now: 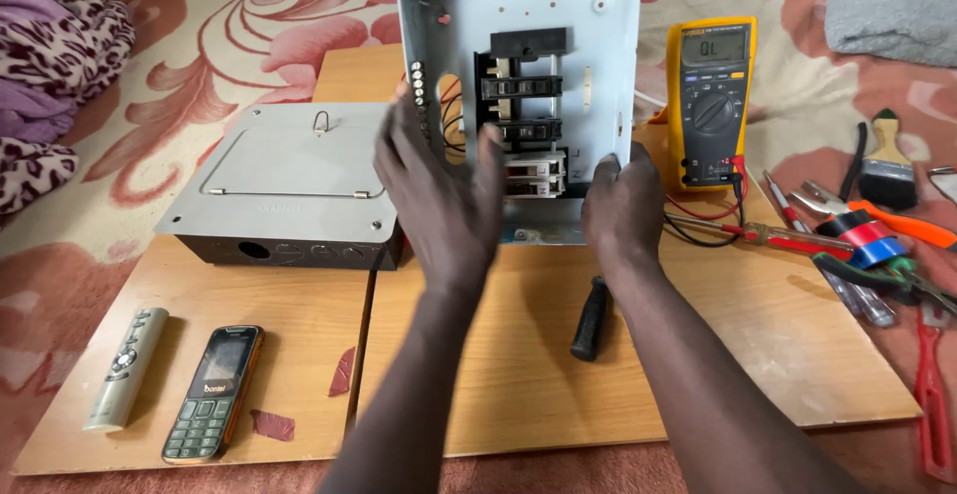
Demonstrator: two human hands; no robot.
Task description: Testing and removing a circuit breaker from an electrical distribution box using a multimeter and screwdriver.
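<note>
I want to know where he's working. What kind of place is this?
Probably a home floor used as an electrical workbench: a patterned carpet, wooden boards, an open breaker box, and a yellow multimeter.

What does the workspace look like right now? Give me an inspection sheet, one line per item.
Surface: two wooden boards laid side by side on a patterned rug.
Job's things: open grey breaker box standing upright, black breakers inside; its closed grey cover lies to the left.
Clutter: remote control, keypad phone, black-handled tool, tape rolls, paintbrush, pliers and screwdrivers at right.
Grippers: left hand open in front of the box's left edge, contact unclear; right hand grips its lower right corner.
Cables: red and black test leads run from the yellow multimeter.
Surroundings: animal-print blanket left, grey cloth top right.
</note>
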